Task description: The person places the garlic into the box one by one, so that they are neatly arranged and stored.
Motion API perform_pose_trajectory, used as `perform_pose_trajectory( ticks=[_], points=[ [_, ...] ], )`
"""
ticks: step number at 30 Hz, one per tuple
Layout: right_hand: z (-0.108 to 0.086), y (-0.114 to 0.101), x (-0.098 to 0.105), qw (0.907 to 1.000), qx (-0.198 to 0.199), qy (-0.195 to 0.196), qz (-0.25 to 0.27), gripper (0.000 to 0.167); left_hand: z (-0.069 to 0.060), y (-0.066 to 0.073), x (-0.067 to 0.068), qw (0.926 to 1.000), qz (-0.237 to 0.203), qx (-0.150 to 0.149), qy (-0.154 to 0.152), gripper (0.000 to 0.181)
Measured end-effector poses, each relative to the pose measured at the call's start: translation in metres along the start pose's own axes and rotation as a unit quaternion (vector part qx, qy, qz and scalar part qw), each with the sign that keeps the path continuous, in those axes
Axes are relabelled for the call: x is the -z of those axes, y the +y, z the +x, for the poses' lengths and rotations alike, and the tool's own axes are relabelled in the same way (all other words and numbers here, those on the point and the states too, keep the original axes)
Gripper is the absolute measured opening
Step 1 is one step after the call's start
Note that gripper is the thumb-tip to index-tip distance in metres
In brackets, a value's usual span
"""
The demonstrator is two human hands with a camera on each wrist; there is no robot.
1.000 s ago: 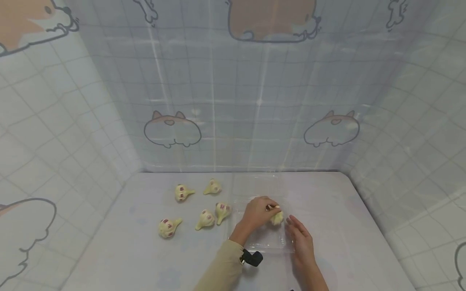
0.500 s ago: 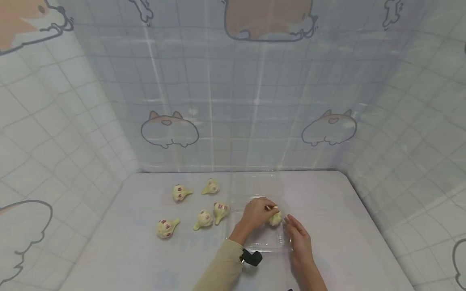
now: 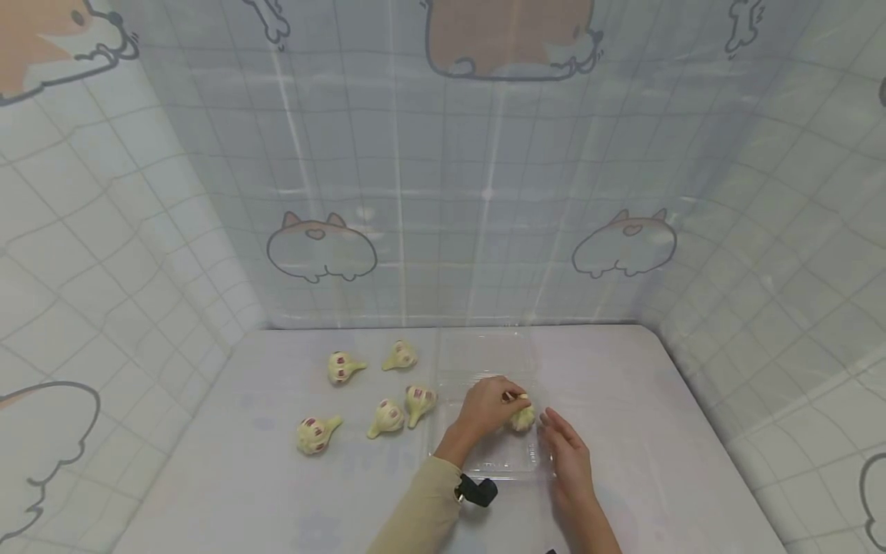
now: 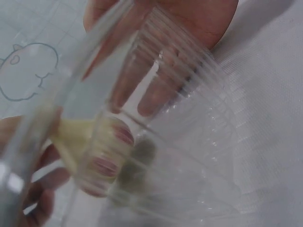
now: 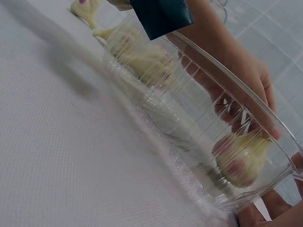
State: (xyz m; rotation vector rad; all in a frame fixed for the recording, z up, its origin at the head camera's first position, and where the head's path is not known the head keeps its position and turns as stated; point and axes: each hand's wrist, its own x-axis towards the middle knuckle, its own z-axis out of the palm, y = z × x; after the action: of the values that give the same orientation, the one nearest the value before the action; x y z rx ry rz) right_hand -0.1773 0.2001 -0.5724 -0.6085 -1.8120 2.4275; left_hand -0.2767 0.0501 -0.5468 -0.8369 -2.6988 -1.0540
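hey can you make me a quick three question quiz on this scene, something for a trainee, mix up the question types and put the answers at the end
1. Which hand pinches the garlic bulb by its stem?
a) left
b) right
c) both

2. True or false: the right hand is gripping another bulb.

3. Fill in the number: ____ loose bulbs lie on the table to the left of the clear container.

Key:
1. a, the left hand.
2. False; its fingers are extended beside the container.
3. Five.
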Motion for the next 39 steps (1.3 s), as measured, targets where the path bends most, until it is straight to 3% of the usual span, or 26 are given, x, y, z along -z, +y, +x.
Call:
perform_pose_trajectory(
  ticks=[13, 20, 28, 39],
  points=[
    [-0.001, -0.001, 0.0, 1.0, 0.002, -0.005, 0.002, 0.047, -0.001, 0.002, 0.003, 0.9999, 0.0, 0.013, -0.011, 0.02],
    [0.001, -0.001, 0.0, 1.0, -0.003, 0.002, 0.002, 0.047, -0.004, 0.004, 0.007, 0.9999, -0.002, 0.006, -0.014, 0.023],
    [0.0, -0.001, 0.0, 0.9999, -0.006, -0.005, -0.008, 0.047, -0.01, 0.014, 0.022, 0.9998, 0.012, 0.003, -0.013, 0.033],
    [-0.003, -0.002, 0.001, 1.0, 0.002, -0.006, -0.001, 0.049, -0.022, 0.012, 0.043, 0.9994, 0.02, -0.023, 0.016, 0.022]
  ],
)
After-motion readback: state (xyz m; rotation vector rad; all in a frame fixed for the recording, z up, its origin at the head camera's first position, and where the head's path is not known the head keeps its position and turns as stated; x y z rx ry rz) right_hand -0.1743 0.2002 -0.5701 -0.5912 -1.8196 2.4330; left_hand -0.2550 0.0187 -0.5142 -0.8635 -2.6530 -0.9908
